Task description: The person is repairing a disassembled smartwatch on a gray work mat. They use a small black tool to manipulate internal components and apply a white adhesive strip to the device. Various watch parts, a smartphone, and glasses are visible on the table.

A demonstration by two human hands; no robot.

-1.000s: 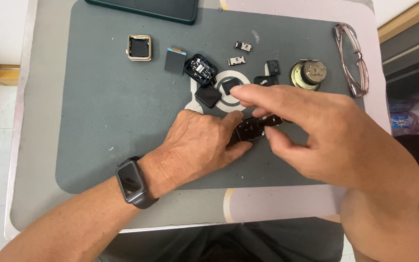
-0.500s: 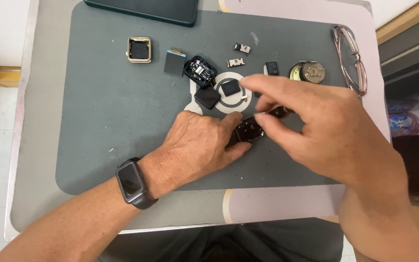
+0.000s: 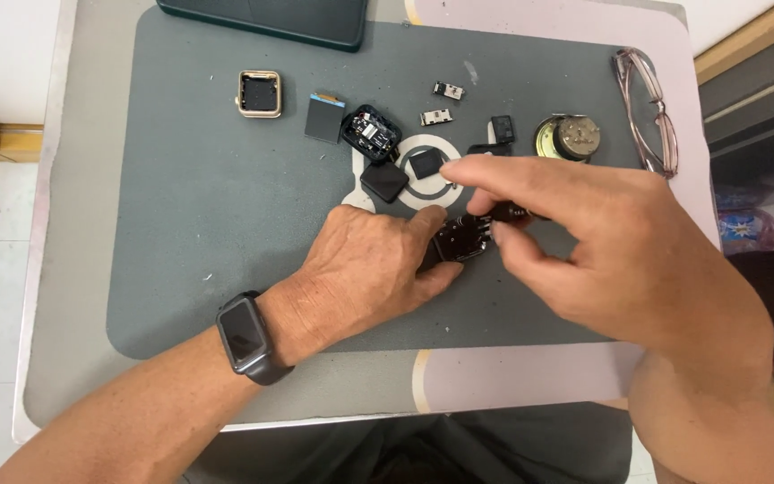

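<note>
My left hand (image 3: 374, 264) rests on the grey work mat (image 3: 190, 224) and pinches a small black opened device body (image 3: 460, 240) between thumb and fingers. My right hand (image 3: 602, 246) hovers over its right end, thumb and forefinger closed on a small dark part (image 3: 510, 213) attached to it. Just beyond lie two black square pieces (image 3: 384, 181) (image 3: 425, 164), an open black module with a circuit board (image 3: 370, 132) and a grey square panel (image 3: 324, 116).
A gold square watch case (image 3: 260, 93) lies at the mat's far left. Small metal parts (image 3: 435, 116), a round metal speaker (image 3: 568, 137), eyeglasses (image 3: 649, 108) and a dark flat case (image 3: 266, 18) sit along the far side. I wear a black wristwatch (image 3: 245, 337).
My right hand has shifted slightly right and back, its fingers now pinching the dark part at the device's end. The left hand has stayed in place.
</note>
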